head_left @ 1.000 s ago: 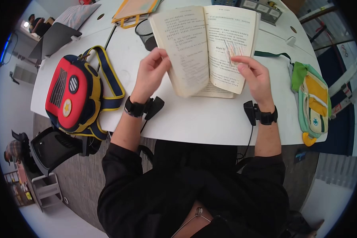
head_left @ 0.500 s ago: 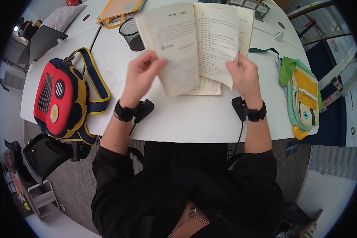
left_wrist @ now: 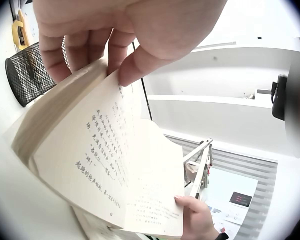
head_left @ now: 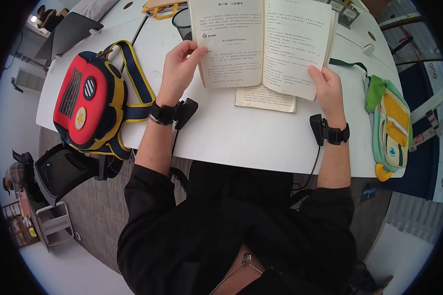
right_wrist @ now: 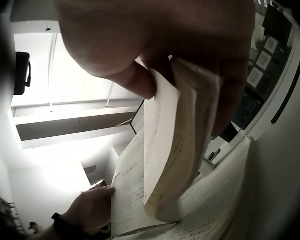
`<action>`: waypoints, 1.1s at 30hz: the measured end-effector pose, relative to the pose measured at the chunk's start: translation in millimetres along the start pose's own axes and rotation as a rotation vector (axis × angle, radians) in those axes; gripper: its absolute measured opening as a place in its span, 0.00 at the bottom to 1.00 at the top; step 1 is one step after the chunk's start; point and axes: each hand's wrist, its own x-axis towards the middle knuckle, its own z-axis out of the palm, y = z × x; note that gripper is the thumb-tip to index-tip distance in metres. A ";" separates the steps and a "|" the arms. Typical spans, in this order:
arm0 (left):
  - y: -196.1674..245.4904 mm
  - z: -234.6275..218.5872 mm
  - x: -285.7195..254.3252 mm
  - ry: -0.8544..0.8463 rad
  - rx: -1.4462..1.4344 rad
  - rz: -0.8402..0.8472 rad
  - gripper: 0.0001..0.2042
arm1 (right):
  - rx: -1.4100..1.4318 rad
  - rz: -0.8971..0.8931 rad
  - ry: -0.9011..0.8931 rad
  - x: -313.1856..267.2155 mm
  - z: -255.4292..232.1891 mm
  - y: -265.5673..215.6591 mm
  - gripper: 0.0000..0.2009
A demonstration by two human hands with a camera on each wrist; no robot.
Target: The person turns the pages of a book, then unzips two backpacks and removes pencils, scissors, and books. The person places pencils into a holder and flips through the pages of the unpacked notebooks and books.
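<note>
An open book (head_left: 234, 64) with printed pages is held up over the table, tilted toward me. My left hand (head_left: 179, 69) pinches its left edge, thumb on the page and fingers behind the page block, as the left wrist view shows. At the right edge, my right hand (head_left: 330, 91) grips the other pages, its thumb (right_wrist: 140, 82) on the front and fingers behind. Below the held book, more printed pages (head_left: 266, 102) lie on the white table, partly covered by it.
On the left side of the table sits a red and navy backpack (head_left: 86, 101) with yellow trim. A green and yellow bag (head_left: 391, 123) lies at the right edge. Behind the book are a black mesh basket (head_left: 182, 22) and a grey organizer (head_left: 344, 12).
Pages have turned, and the book now lies open at a chapter heading. My right thumb has moved from the page's middle to its right edge. The left hand keeps its hold.
</note>
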 end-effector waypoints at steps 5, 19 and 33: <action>-3.2 -2.7 1.0 0.022 0.059 -0.022 0.10 | -0.020 -0.058 0.033 0.5 -3.5 -2.1 0.15; -2.9 -0.7 1.3 -0.018 0.073 0.011 0.14 | -0.136 -0.084 -0.021 1.4 -6.9 2.2 0.14; 17.8 3.4 -7.7 -0.314 0.081 -0.093 0.28 | -0.077 -0.023 0.007 -1.1 -3.1 -6.2 0.15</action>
